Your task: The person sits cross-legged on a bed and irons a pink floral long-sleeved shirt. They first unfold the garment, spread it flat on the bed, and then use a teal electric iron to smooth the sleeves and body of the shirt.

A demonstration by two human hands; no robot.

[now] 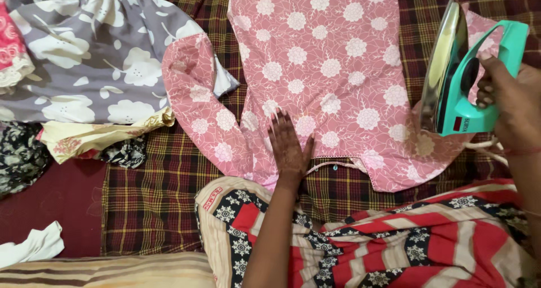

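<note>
Pink cotton garment with white flower print [327,68] lies spread on the dark plaid cloth [152,203], under the flat, open left hand [289,147]. To its right, the right hand [510,105] grips a teal electric iron [465,74], tipped upright.

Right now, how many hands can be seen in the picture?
2. The left hand lies flat on the pink floral garment, near its lower edge. The right hand grips the handle of the teal iron, tilted up at the right edge.
</note>
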